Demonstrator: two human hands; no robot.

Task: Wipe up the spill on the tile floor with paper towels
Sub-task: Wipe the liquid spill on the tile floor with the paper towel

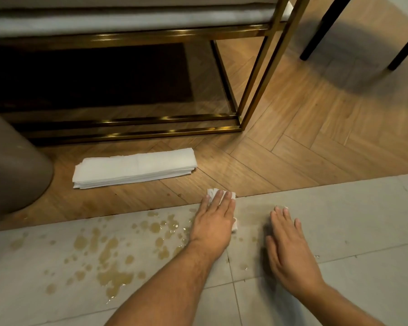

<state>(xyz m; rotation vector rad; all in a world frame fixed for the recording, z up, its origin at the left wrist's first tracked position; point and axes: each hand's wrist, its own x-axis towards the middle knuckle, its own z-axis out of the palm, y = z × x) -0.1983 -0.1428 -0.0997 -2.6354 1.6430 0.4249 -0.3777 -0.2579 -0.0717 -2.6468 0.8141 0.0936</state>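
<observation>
A brownish spill point(108, 260) lies in puddles and drops across the grey tile floor point(351, 220), left of my arms. My left hand point(213, 220) presses flat on a crumpled white paper towel point(212, 192) at the seam between tile and wood; the towel shows past my fingertips and beside my thumb. My right hand point(290, 250) rests flat on the tile to the right, fingers spread, holding nothing. A folded stack of white paper towels point(134, 168) lies on the wooden floor behind the spill.
A gold metal frame point(257, 90) of a table or shelf stands on the herringbone wood floor point(304, 142) beyond the stack. A rounded brown object point(12, 165) sits at the left. Two dark furniture legs point(320, 31) stand at the top right.
</observation>
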